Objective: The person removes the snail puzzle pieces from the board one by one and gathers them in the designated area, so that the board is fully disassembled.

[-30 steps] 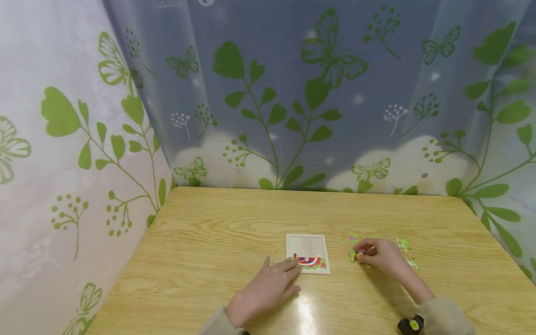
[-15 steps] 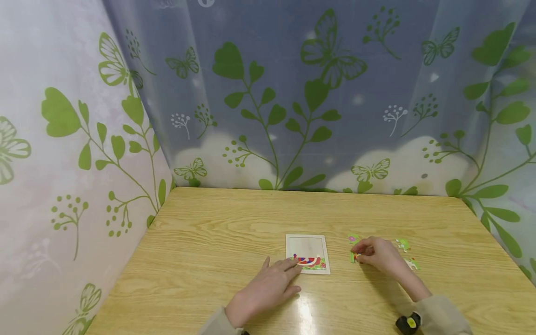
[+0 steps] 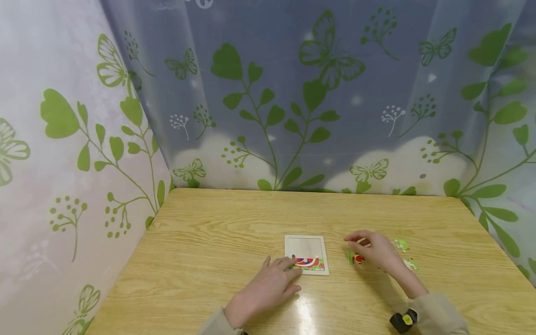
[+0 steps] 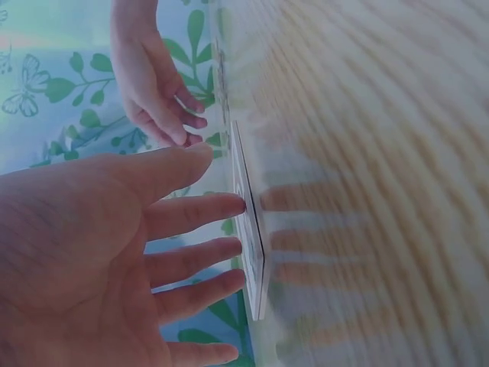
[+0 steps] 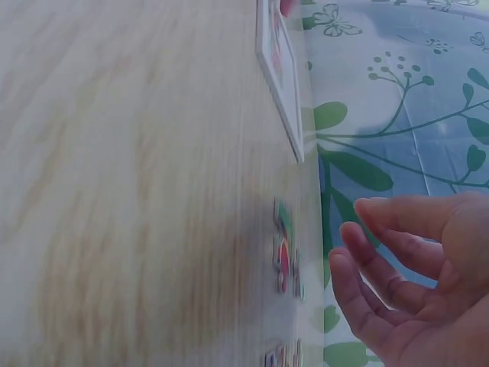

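My left hand (image 3: 268,284) rests its straight fingertips on the lower left of a square puzzle tray (image 3: 304,245) with a pale border. Red, blue and green puzzle pieces (image 3: 310,263) fill the tray's near part. My right hand (image 3: 377,250) hovers just above the table to the right, fingers loosely bent. In the right wrist view nothing shows between its thumb and fingers (image 5: 372,267). Below the fingertips lies a red and green puzzle piece (image 3: 356,258). The hand hides part of the loose pieces.
Two more green and white puzzle pieces, an upper one (image 3: 401,244) and a lower one (image 3: 410,264), lie right of my right hand. A wooden table (image 3: 226,218) carries everything. A leaf-patterned curtain (image 3: 268,93) stands along its back and left side.
My right hand has come up off the red and green piece and shifted slightly away from me, over where a pink-flowered piece showed before. My left hand has stayed on the tray.
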The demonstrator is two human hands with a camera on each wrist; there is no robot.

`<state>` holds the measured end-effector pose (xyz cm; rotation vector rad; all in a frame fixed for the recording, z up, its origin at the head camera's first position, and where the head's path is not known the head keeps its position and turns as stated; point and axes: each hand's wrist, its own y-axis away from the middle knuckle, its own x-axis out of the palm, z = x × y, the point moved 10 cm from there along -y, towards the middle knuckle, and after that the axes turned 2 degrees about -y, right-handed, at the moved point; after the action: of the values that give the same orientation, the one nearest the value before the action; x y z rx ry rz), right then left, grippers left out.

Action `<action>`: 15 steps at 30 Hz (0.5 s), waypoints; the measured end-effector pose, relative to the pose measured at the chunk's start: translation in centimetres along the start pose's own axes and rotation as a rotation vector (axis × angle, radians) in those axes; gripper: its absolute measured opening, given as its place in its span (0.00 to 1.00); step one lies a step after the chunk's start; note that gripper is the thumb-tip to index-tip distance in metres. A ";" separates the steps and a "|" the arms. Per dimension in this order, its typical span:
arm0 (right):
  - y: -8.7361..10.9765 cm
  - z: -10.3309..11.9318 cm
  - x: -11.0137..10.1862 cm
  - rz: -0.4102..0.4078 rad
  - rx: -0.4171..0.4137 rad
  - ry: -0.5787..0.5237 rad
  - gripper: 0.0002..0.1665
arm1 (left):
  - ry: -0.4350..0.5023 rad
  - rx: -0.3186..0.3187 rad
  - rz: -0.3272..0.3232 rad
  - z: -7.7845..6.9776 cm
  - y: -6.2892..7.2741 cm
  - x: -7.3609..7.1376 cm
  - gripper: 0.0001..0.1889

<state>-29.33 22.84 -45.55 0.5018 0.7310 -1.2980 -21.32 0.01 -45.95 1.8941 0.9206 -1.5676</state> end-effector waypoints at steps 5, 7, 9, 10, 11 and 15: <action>-0.5 1.2 0.6 0.014 -0.048 -0.057 0.13 | -0.007 0.016 -0.004 -0.3 -0.4 0.0 0.23; -0.8 1.7 1.2 0.031 -0.067 -0.092 0.13 | -0.013 0.018 0.009 -0.5 -0.6 0.1 0.25; -1.0 2.3 1.8 0.052 -0.090 -0.120 0.14 | -0.024 0.026 0.028 -0.9 -0.8 0.4 0.26; -1.1 2.5 2.2 0.061 -0.100 -0.135 0.14 | -0.027 0.031 0.036 -1.1 -0.9 0.5 0.27; -1.2 2.8 2.5 0.070 -0.111 -0.148 0.14 | -0.034 0.037 0.042 -1.3 -1.0 0.6 0.27; -1.5 3.5 3.6 0.083 -0.140 -0.161 0.13 | -0.042 0.058 0.053 -1.8 -1.1 0.9 0.27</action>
<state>-29.70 17.60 -45.72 0.3074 0.6546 -1.1852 -20.88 2.23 -46.39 1.9015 0.8094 -1.6124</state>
